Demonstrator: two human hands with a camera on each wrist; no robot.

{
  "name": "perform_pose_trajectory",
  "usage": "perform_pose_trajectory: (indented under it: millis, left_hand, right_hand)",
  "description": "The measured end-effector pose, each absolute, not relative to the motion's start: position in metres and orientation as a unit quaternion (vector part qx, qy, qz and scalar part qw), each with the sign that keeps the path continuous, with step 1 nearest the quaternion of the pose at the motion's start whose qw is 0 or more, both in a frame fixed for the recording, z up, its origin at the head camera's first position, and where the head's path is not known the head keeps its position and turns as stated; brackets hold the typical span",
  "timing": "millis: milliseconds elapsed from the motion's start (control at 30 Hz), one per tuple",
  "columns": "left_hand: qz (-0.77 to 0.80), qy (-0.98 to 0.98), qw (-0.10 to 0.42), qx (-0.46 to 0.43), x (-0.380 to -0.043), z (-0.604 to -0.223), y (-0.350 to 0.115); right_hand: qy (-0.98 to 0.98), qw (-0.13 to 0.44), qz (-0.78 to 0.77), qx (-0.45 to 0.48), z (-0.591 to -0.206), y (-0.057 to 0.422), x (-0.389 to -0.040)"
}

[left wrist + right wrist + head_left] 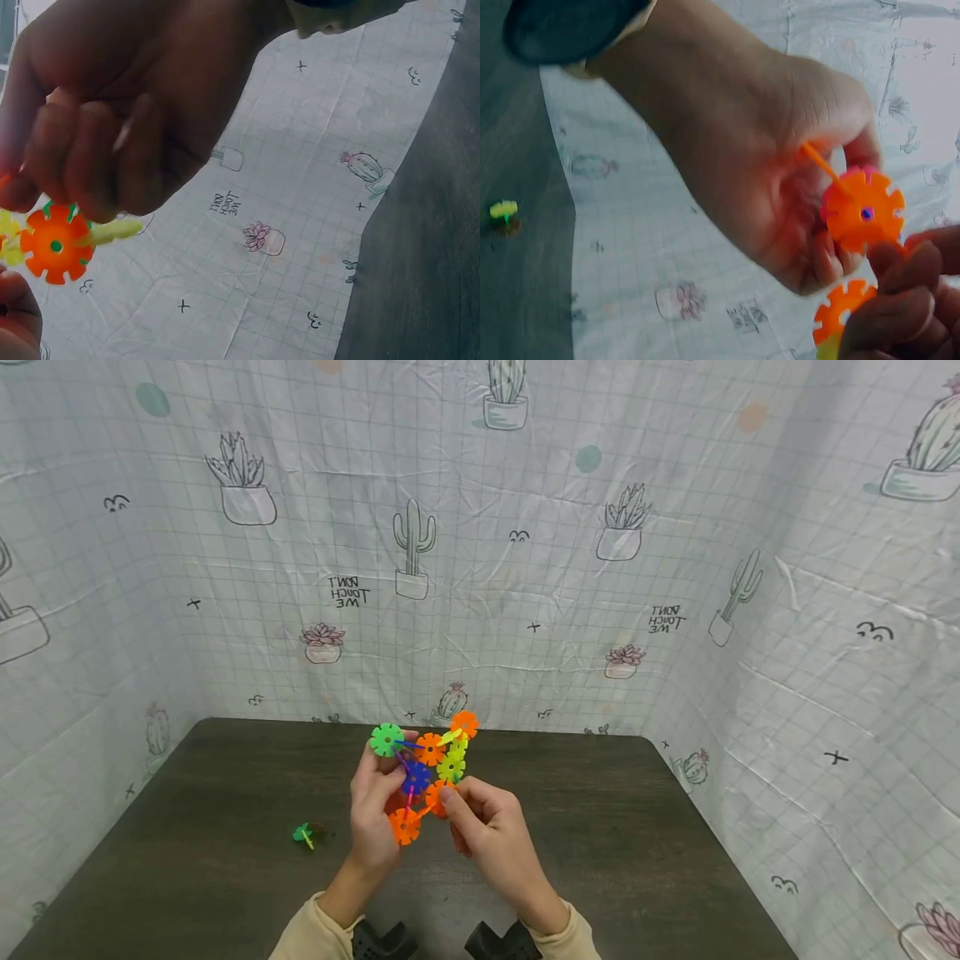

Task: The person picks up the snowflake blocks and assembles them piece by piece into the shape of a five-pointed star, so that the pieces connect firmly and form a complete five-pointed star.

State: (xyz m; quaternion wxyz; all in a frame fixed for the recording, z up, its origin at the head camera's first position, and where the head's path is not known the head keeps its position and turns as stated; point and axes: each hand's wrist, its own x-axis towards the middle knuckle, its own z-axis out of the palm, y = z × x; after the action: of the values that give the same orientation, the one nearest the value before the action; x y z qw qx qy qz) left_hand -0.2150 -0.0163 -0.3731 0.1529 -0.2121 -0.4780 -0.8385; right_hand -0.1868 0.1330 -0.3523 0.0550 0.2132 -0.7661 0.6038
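A ring of notched plastic snowflake discs, linked edge to edge, is held up over the table between both hands. My left hand (371,814) grips its left side, with the thumb near the blue disc (422,772) and a green disc (380,732) above the fingers. At the lower right, my right hand (491,831) pinches an orange disc (433,793) between thumb and fingers. Another orange disc (399,834) sits by the left palm. Yellow discs (445,771) and a top orange disc (471,720) form the right side. The right wrist view shows an orange disc (851,232) near the left palm.
On the dark table (600,860), left of the hands, lies a small green and yellow joined piece (302,832). A white cactus-print cloth (480,652) stands behind the table and along both sides. Black wrist mounts (386,941) show near the sleeves.
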Motion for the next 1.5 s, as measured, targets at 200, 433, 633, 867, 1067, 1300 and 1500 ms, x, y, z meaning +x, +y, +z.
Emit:
perform_pose_trajectory:
  millis: [200, 433, 633, 867, 1067, 1300, 1500]
  left_hand:
    - [-0.830, -0.485, 0.150, -0.228, -0.216, -0.373, -0.021]
    - [-0.831, -0.485, 0.142, -0.234, -0.216, -0.371, -0.022]
    - [-0.842, -0.486, 0.139, -0.187, -0.215, -0.369, -0.026]
    - [-0.846, -0.487, 0.129, -0.175, -0.216, -0.371, -0.037]
    - [-0.819, -0.538, 0.105, -0.170, -0.219, -0.371, -0.051]
    - [-0.792, -0.586, 0.053, -0.166, -0.220, -0.371, -0.067]
    - [-0.782, -0.611, 0.042, -0.114, -0.219, -0.371, -0.072]
  right_hand:
    - [-0.807, 0.100, 0.539, 0.218, -0.351, 0.138, -0.187]
    - [-0.801, 0.124, 0.534, 0.241, -0.350, 0.144, -0.184]
    - [-0.795, 0.200, 0.541, 0.187, -0.359, 0.156, -0.181]
    - [-0.741, -0.008, 0.661, 0.122, -0.375, 0.156, -0.190]
    - [-0.705, 0.025, 0.698, 0.122, -0.376, 0.153, -0.198]
    - [-0.701, 0.079, 0.693, 0.150, -0.375, 0.147, -0.200]
    - [-0.704, 0.068, 0.686, 0.172, -0.376, 0.137, -0.202]
